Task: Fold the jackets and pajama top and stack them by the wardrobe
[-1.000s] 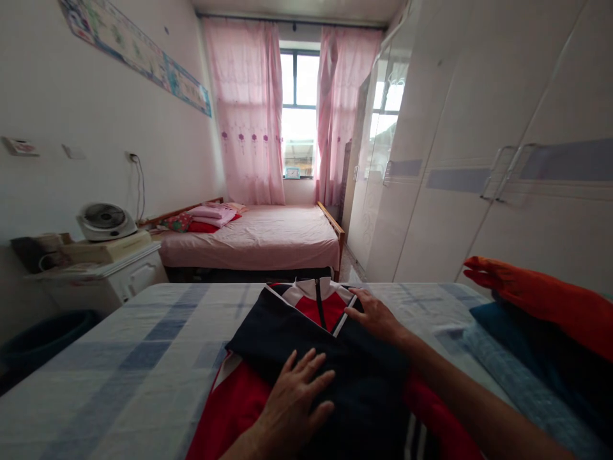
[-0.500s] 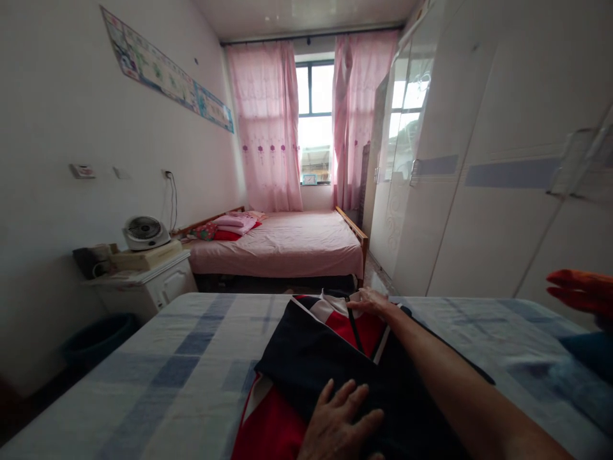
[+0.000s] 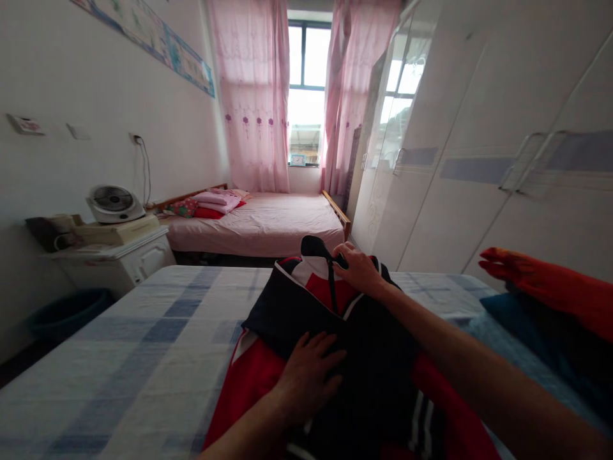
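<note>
A dark navy, red and white zip jacket lies in front of me on the bed with the checked sheet. Its collar stands up at the far end, with the zip running down from it. The fingers of my right hand are closed on the right side of the collar. Palm down, my left hand rests on the navy front of the jacket, fingers spread and holding nothing. My right forearm covers part of the jacket's right side.
To the right, folded clothes, orange and blue, lie on the blue-and-white sheet. White wardrobes line the right wall. A pink bed stands beyond; a fan sits on a cabinet at left, above a dark tub.
My view has tilted down and turned right. The collar now stands higher in my right hand, and more of the jacket's red and striped parts shows. My left hand stays flat on the jacket.
</note>
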A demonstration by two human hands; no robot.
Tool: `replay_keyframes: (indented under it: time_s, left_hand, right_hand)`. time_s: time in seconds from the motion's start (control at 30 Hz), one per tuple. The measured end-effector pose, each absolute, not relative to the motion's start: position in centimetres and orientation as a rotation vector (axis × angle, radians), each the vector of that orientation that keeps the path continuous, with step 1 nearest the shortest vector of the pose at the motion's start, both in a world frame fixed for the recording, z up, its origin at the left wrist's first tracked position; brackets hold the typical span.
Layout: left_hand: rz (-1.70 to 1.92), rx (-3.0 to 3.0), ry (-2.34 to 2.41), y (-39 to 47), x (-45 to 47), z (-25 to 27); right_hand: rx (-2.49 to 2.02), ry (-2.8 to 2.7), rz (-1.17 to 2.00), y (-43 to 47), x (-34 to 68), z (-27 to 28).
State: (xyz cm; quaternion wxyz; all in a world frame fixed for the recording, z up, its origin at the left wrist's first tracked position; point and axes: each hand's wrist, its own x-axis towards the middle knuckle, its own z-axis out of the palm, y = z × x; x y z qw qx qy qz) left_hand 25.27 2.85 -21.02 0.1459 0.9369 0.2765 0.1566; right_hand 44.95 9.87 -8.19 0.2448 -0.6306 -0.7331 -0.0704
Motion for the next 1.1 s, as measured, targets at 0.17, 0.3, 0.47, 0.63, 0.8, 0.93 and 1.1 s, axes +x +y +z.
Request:
replay_keyframes:
  time_s: [0.17,0.3,0.47,0.63,0.8,0.93,1.1]
  left_hand:
    - [0.451,2.726,0.807,2.2,24.6,-19.7]
    - [0.439,2.672,0.786,-0.9,21.0,-18.1]
    - [0.467,2.44,1.102,-5.9,14.0,-19.6]
    - [0.742,2.099,1.472,-8.1,10.8,-20.6]
    - [1.248,2.304,1.542,-8.7,10.6,-19.7]
    - [1.13,2.803,1.151,-9.0,10.2,-17.8]
    - [1.104,2.839,1.089,-10.1,9.0,-16.3]
  right_hand:
    - [-1.307,-2.115,-0.522,-2.1,43.8,-7.0]
    - [-1.089,-2.25,-0.607,-12.1,43.3,-10.8]
    - [-1.019,-2.423,-0.482,-20.1,43.1,-16.1]
    - [-1.229,-2.324,-0.521,-22.4,44.7,-18.0]
    - [-1.509,-2.219,-0.523,-21.9,45.4,-18.4]
    - [-1.483,-2.146,-0.371,-21.1,45.4,-16.8]
    - [-1.44,-2.047,-0.281,-22.8,46.2,-15.8]
